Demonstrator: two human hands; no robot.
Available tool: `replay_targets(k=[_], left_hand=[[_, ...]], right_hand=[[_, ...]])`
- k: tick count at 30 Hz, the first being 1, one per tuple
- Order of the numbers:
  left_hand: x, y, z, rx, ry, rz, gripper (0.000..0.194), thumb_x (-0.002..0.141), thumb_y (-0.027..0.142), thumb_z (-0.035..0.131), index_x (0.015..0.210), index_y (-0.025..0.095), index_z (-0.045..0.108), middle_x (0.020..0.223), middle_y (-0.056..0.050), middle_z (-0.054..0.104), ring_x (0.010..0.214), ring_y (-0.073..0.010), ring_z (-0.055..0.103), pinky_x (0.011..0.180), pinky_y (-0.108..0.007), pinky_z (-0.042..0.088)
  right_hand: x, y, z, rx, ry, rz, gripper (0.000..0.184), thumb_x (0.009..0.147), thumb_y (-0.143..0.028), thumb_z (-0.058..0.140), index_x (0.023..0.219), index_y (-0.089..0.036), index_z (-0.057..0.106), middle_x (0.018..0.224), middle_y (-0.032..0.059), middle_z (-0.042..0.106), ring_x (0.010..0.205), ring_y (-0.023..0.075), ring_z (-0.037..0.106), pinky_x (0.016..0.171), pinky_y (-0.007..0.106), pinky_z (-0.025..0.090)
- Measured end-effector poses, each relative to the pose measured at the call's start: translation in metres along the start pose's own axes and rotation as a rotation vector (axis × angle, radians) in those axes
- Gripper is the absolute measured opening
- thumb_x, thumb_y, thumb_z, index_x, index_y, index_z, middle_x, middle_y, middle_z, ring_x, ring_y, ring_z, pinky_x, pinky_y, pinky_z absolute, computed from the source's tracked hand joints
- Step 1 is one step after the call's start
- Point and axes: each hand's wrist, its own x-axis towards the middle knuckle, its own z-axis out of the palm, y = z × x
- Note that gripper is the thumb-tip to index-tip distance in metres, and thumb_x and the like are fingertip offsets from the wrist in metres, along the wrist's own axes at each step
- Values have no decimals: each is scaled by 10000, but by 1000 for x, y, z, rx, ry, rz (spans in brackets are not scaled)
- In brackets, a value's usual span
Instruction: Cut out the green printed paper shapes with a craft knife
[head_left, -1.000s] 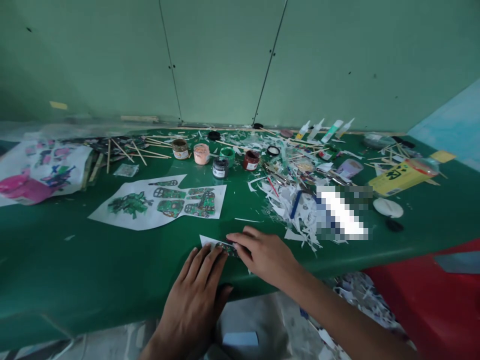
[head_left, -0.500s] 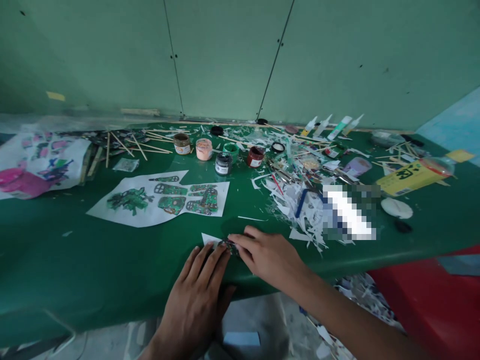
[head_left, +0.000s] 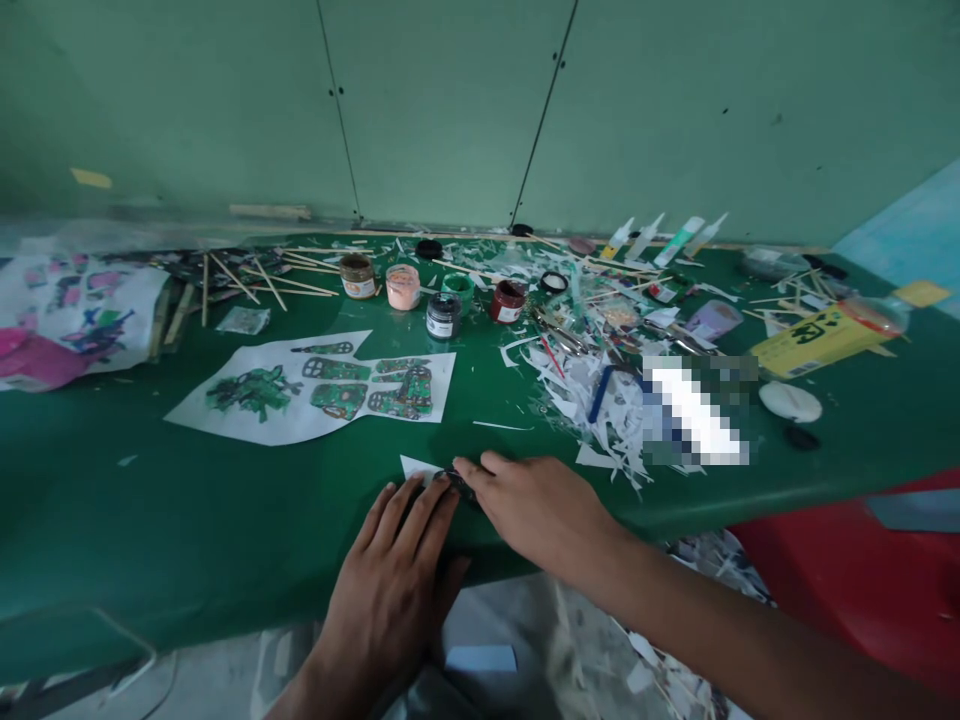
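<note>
Both of my hands rest on a small printed paper piece (head_left: 420, 468) at the near edge of the green table (head_left: 150, 500). My left hand (head_left: 390, 580) lies flat with its fingers stretched out over the paper. My right hand (head_left: 536, 505) comes in from the right, fingers extended and pressed on the paper's dark printed part. Only a white corner and a dark patch of the paper show between the fingers. A larger white sheet with green printed shapes (head_left: 315, 395) lies just beyond, to the left.
Several small paint jars (head_left: 442, 315) stand mid-table. White paper scraps (head_left: 600, 400) pile up on the right, with glue tubes (head_left: 660, 240) and a yellow box (head_left: 814, 340) behind. Wooden sticks (head_left: 247, 280) and a pink printed sheet (head_left: 67, 320) lie far left. A red object (head_left: 862, 590) sits low right.
The hands have stayed on the small paper, pressing it; only the view has shifted slightly. Nothing has been picked up or let go.
</note>
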Motion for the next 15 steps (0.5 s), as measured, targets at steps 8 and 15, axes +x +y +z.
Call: replay_targets(k=[8, 15], left_hand=[[4, 2, 1, -21, 12, -37, 426, 917, 357, 461, 1299, 181, 531, 1306, -60, 609, 1177, -266, 550, 1032, -433, 402], [4, 4, 2, -21, 33, -48, 415, 944, 359, 408, 1294, 178, 537, 1295, -64, 616, 1167, -261, 551, 1025, -436, 401]], right_hand=[[-6, 1, -1, -51, -40, 21, 484, 875, -110, 452, 1352, -166, 510, 854, 76, 659, 509, 124, 561, 398, 316, 216], [-11, 3, 0, -55, -47, 11, 533, 864, -89, 432, 1390, -159, 478, 891, 85, 658, 542, 139, 585, 405, 325, 185]])
